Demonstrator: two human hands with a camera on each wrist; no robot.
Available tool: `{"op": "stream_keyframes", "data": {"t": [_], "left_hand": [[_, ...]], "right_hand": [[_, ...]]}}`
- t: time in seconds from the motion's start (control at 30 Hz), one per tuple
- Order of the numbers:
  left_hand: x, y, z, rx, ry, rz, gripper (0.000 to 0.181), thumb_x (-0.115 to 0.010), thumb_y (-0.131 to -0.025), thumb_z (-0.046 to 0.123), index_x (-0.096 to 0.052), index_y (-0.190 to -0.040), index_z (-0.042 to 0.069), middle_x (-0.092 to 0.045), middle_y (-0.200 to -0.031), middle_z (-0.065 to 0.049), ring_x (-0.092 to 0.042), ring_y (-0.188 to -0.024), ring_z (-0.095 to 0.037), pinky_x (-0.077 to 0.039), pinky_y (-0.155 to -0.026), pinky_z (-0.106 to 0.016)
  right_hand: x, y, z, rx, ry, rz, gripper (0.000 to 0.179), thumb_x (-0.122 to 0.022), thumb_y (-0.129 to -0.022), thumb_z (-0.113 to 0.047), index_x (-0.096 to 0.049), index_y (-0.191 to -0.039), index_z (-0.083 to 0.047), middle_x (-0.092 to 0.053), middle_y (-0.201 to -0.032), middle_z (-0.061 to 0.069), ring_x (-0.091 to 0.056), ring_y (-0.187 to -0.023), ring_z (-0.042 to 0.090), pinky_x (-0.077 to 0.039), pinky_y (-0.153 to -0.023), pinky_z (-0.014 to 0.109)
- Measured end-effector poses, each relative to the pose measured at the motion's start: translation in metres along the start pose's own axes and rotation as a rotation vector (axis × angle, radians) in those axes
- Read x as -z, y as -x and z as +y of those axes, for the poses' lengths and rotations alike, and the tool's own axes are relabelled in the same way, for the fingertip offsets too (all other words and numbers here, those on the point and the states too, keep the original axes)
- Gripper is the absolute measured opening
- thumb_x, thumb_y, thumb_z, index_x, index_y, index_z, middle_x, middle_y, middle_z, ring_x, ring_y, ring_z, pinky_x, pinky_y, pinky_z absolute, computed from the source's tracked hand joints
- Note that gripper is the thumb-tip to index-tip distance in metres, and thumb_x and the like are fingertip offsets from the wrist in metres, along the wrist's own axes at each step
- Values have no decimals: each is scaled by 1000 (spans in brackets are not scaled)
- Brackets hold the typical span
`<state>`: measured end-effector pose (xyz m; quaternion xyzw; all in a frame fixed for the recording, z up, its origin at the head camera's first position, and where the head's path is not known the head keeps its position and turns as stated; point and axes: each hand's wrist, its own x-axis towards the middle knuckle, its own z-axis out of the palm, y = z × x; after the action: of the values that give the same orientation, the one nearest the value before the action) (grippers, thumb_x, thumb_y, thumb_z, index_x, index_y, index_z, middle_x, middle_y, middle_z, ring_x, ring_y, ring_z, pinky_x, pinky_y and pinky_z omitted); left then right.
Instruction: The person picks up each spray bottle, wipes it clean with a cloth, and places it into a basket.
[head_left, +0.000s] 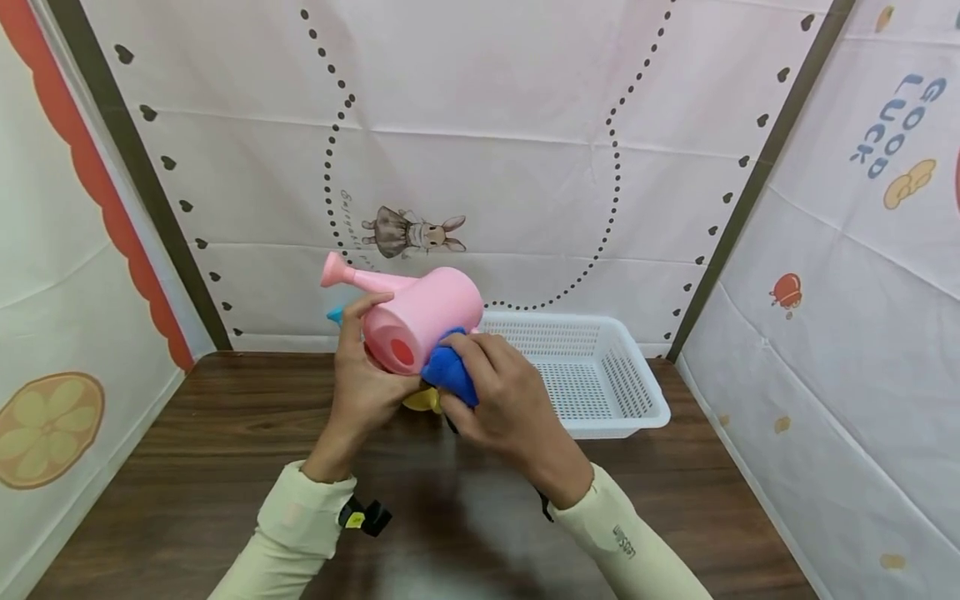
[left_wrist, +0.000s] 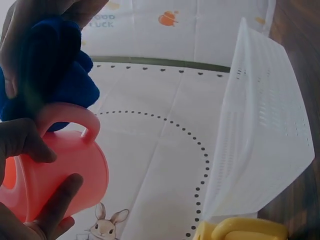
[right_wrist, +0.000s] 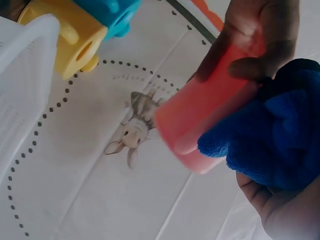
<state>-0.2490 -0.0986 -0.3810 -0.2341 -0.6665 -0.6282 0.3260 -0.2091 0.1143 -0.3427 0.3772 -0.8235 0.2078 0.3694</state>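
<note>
A pink watering can (head_left: 435, 308) is held up above the table, tilted so that its top opening faces the person and its spout points left. My left hand (head_left: 363, 387) grips it round the top end, thumb underneath and fingers on the far side. In my right hand (head_left: 510, 404) is a bunched blue cloth (head_left: 450, 371), pressed against the can's side near the handle. The left wrist view shows the cloth (left_wrist: 60, 75) right at the can's looped handle (left_wrist: 75, 115). Part of the can lies hidden behind the cloth and fingers.
A white perforated plastic basket (head_left: 600, 375) stands at the back right of the dark wooden table (head_left: 247, 433). Yellow (right_wrist: 75, 40) and blue (right_wrist: 112, 12) watering cans stand behind the hands, mostly hidden in the head view. Printed cloth walls (head_left: 480, 167) enclose the table.
</note>
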Motion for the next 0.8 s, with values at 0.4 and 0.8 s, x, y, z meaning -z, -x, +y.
{"op": "stream_keyframes", "data": {"t": [0.4, 0.8], "left_hand": [[18, 4, 2, 89, 283, -100, 110, -80, -67, -33, -36, -162, -1, -54, -150, -6, -63, -124, -26, -68, -91, -26], [27, 17, -20, 198, 664, -388, 82, -60, -94, -2, -33, -170, 15, -56, -155, -2, -67, -126, -15, -67, -98, -28]], "right_hand": [[0, 6, 47, -230, -162, 145, 49, -85, -97, -11, -66, -141, 0, -75, -130, 24, -75, -114, 40, -68, -100, 59], [0, -1, 50, -536, -618, 204, 52, -79, -103, -13, -63, -151, -2, -74, -142, 25, -73, -120, 41, -66, -100, 64]]}}
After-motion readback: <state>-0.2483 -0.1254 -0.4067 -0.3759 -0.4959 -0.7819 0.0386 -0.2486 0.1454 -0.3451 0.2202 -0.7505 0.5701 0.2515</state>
